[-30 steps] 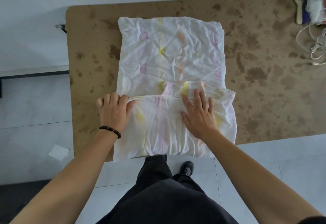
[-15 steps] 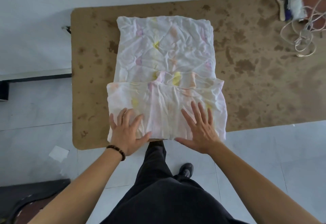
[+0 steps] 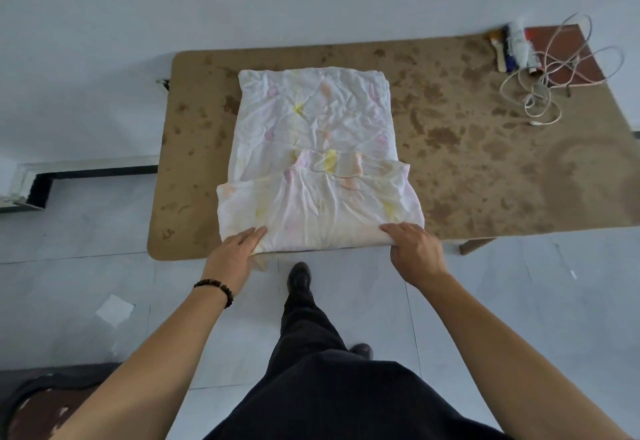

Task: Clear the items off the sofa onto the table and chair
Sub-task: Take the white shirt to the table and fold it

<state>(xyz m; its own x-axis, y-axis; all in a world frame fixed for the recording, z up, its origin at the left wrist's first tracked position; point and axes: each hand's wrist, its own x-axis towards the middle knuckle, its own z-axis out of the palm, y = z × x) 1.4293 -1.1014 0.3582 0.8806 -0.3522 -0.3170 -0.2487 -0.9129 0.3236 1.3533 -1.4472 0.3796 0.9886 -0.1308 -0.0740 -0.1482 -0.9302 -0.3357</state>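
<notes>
A white quilt (image 3: 317,149) with faint pink and yellow marks lies partly folded on the stained brown table (image 3: 467,149). Its near part is doubled over and reaches the table's front edge. My left hand (image 3: 239,249) grips the near left corner of the fold, fingers curled under the cloth. At the near right corner my right hand (image 3: 412,249) holds the edge the same way. No sofa or chair can be made out.
A coiled white cable (image 3: 540,93), a reddish board (image 3: 561,55) and a few small bottles (image 3: 512,48) sit at the table's far right. A dark object (image 3: 38,401) lies on the floor at bottom left. My legs and shoes stand before the table.
Both hands slid from flat on top of the folded part down to its near edge and closed on the two corners. The view pulled back from the table.
</notes>
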